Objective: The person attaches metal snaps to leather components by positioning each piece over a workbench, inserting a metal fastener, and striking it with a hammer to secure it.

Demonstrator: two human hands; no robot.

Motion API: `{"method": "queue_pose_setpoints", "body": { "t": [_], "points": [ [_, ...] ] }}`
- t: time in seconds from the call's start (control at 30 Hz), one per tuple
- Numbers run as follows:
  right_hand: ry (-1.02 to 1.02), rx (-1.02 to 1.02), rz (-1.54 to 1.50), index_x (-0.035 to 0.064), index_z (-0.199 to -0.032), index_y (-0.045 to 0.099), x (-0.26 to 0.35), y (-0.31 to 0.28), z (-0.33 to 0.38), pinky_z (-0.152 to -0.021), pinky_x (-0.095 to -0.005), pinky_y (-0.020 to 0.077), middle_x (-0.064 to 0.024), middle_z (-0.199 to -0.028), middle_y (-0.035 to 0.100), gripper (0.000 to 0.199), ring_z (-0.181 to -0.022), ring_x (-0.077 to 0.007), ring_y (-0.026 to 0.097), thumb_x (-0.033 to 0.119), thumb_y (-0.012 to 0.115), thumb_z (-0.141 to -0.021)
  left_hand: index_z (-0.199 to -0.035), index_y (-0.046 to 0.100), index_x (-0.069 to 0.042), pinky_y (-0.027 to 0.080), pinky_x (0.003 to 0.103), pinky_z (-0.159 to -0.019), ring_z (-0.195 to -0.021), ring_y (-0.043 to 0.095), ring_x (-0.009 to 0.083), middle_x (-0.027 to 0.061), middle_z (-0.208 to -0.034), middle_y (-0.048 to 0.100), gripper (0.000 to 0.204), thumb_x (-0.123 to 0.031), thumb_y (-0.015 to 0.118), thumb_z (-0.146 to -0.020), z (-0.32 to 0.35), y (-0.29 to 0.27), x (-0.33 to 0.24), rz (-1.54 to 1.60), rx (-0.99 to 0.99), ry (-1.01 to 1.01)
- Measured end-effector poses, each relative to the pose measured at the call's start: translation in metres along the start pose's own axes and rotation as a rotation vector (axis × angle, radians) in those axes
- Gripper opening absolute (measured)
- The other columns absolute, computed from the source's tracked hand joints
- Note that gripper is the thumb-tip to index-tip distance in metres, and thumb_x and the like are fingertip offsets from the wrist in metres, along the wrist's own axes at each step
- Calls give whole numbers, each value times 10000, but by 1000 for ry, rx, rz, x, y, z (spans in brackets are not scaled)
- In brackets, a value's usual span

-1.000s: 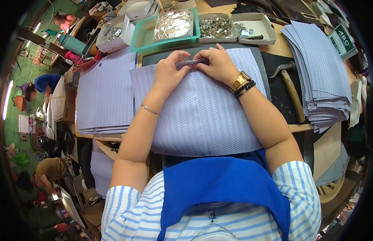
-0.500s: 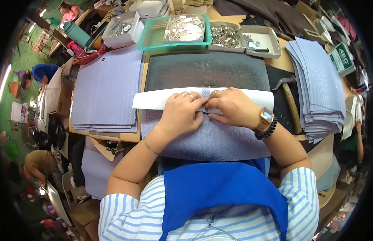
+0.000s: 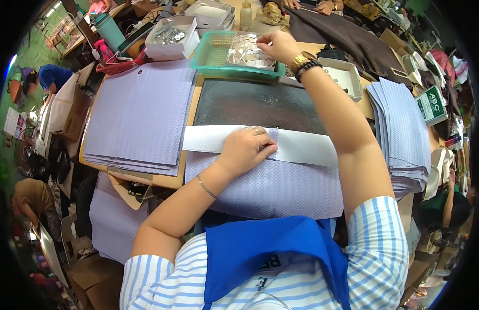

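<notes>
A lavender sheet with a woven pattern [image 3: 265, 191] lies before me, its far edge turned over to show a white backing [image 3: 306, 144]. A short lavender strip [image 3: 273, 135] crosses the white fold at its middle. My left hand [image 3: 247, 149] presses on the fold, thumb and fingers closed at this strip. Reaching far forward, my right hand [image 3: 281, 47] has its fingertips pinched together at a heap of small white pieces [image 3: 245, 54]. Whatever lies between those fingertips is too small to make out. The heap sits in the right part of a green plastic basket [image 3: 203, 54].
Under the sheet is a dark slab [image 3: 239, 103]. Stacks of lavender sheets lie at left [image 3: 139, 116] and right [image 3: 402, 134]. Behind stand a white box of metal parts [image 3: 172, 39], another white box [image 3: 348, 77] and a small bottle [image 3: 246, 15]. Across the table, another person's hands [image 3: 324, 7] touch dark material.
My right hand has left the fold and moved forward to the white pieces. My left hand stays at the fold. The view has shifted slightly.
</notes>
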State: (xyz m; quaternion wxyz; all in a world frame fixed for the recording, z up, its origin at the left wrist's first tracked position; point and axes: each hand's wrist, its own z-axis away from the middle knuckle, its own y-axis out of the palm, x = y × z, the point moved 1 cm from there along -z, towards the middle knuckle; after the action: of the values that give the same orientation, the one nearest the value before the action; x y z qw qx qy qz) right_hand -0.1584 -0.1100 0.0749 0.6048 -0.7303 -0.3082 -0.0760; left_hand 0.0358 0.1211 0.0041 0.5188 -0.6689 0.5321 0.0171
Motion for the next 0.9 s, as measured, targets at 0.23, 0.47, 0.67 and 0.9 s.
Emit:
{"method": "queue_pose_setpoints", "body": {
  "t": [0.23,0.47,0.67,0.9],
  "points": [
    [80,16,140,207,-1113,807,-6,33,-28,-913,-401,583,-50,-1056,797,244,-1024,-246,750,320,720,-915,-838,747,-121,540,411,-701,-771,682,279,48,-869,701,138,-246,799,-867,0,-2,2,39,-17,6],
    [-90,-182,-172,34,-1023,762,30,1,31,-719,-353,575,-147,-921,782,206,-798,-258,743,213,780,-922,-1027,761,-103,558,357,-746,-792,702,238,69,-874,716,269,-228,849,-806,3,-5,9,179,74,-110],
    [-244,-70,-302,78,-1016,728,76,-6,212,-646,-283,537,-48,-931,735,121,-762,-165,686,42,752,-902,-1338,620,-41,508,230,-777,-832,611,70,0,-936,670,357,-108,698,-996,6,-3,18,756,117,-408],
    [-306,-139,-218,95,-1028,734,55,28,278,-689,-320,558,-77,-966,703,160,-789,-219,695,16,749,-890,-1322,649,-53,505,220,-867,-935,641,69,4,-1007,705,337,-107,708,-995,3,-7,14,626,237,-383]
  ]
}}
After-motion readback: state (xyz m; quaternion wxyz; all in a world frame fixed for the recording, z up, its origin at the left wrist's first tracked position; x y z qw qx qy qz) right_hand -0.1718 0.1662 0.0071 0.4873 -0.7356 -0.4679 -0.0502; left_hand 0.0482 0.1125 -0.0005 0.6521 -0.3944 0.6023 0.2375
